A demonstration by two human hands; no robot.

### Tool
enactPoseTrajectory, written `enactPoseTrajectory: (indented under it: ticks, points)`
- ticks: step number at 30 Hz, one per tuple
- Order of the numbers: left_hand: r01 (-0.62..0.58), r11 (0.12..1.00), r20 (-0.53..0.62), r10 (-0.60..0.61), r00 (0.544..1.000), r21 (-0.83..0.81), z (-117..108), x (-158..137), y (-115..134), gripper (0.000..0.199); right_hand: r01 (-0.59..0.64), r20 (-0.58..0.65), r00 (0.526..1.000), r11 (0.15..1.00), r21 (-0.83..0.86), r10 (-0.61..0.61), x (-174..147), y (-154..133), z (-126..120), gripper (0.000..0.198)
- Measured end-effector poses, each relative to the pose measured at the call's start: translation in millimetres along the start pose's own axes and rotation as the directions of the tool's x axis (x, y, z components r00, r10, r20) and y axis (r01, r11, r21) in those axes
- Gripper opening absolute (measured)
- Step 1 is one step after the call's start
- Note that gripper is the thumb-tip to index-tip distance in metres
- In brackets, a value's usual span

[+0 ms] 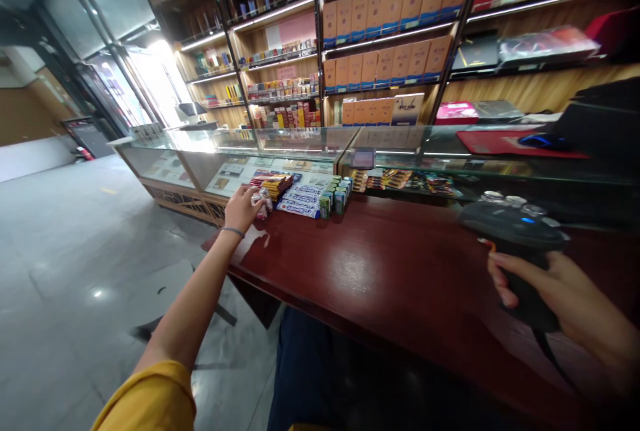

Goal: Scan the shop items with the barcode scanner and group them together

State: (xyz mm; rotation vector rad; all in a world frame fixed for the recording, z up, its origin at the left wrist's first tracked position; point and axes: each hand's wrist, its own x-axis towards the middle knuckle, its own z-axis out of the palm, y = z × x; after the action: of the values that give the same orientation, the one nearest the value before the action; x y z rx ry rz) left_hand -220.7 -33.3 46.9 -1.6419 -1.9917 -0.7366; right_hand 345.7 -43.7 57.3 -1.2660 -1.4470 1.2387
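Note:
My left hand (241, 210) reaches to the far left of the dark red table, its fingers curled around a small clear-wrapped pack (262, 202). Just behind it lies a stack of red and yellow packets (274, 184). Blue and white packets (300, 199) lie in a row to the right, followed by small green boxes (333, 198) standing upright. On the right side, my right hand (537, 284) is closed around the handle of a black handheld device (515, 221). It has several round shiny caps on top, a blue light and a cable below; its edges are blurred.
Behind the red table (350, 271) runs a glass display counter (280, 143) with packets inside. A red mat (500, 143) and a computer mouse (543, 142) rest on the counter's right. Tall shelves (390, 48) hold orange boxes. A stool (165, 291) stands at lower left.

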Motion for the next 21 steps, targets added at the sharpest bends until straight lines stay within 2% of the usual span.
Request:
enactPoseTrajectory:
  ticks: [4, 8, 14, 18, 21]
  points:
    - [-0.066, 0.993, -0.123, 0.053, 0.991, -0.100, -8.2, 1.1, 32.6, 0.033, 0.046, -0.066, 0.997, 0.997, 0.060, -0.042, -7.1, -13.1, 1.2, 0.030]
    - [-0.178, 0.930, -0.226, 0.107, 0.968, -0.321, -10.6, 3.0, 87.3, 0.030, 0.062, -0.091, 0.994, 0.991, 0.114, -0.052, -16.8, -22.2, -5.8, 0.025]
    - [-0.307, 0.747, -0.252, 0.190, 0.949, -0.589, -2.1, -1.8, 186.1, 0.024, 0.092, -0.203, 0.976, 0.992, 0.090, -0.072, -40.7, -21.4, -30.2, 0.027]
    - [-0.386, 0.612, -0.234, 0.315, 0.920, -0.690, 17.3, -6.7, 254.1, 0.020, 0.104, -0.254, 0.964, 0.991, 0.080, -0.080, -59.7, -18.6, -47.8, 0.026]
    - [-0.392, 0.493, -0.196, 0.402, 0.894, -0.776, 33.8, -11.3, 303.5, 0.019, 0.120, -0.269, 0.958, 0.990, 0.069, -0.098, -72.7, -16.9, -59.6, 0.024]
